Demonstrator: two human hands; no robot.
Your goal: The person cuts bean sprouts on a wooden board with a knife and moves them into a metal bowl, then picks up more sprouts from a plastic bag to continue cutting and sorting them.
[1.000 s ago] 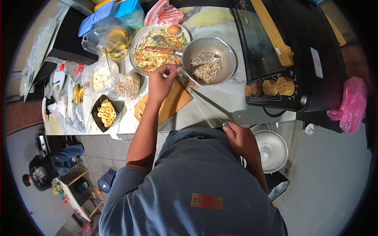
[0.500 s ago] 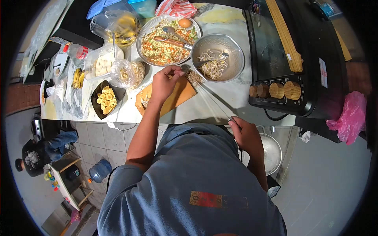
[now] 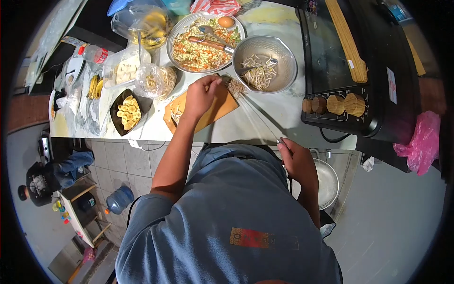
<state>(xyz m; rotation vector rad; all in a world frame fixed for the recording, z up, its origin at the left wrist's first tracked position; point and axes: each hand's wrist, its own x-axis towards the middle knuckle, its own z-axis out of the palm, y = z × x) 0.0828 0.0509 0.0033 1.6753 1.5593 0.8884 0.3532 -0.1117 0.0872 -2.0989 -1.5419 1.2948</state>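
Observation:
My left hand (image 3: 200, 97) is above the wooden cutting board (image 3: 220, 110), its fingers curled together; whatever they pinch, if anything, is hidden. A few pale bean sprouts (image 3: 175, 115) lie at the board's left end. By its far right corner sits a small heap of brownish trimmings (image 3: 235, 86). Near the counter's front edge, my right hand (image 3: 299, 161) is closed around the handle of a long, thin-bladed knife (image 3: 260, 116), with the blade slanting toward the board. Beyond it stands a metal bowl (image 3: 287, 59) holding bean sprouts (image 3: 259, 73) and a spoon.
A tray (image 3: 172, 64) of chopped vegetables carries an egg (image 3: 226, 22) and a wooden-handled utensil. To the left are a bag of sprouts (image 3: 156, 81), a tub of white pieces (image 3: 109, 80) and a dark dish (image 3: 116, 120) of sliced food. A black oven (image 3: 373, 106) stands right.
The fingers of my left hand have drawn in closer together above the board. My right hand keeps the knife in nearly the same position. The whole view has shifted slightly.

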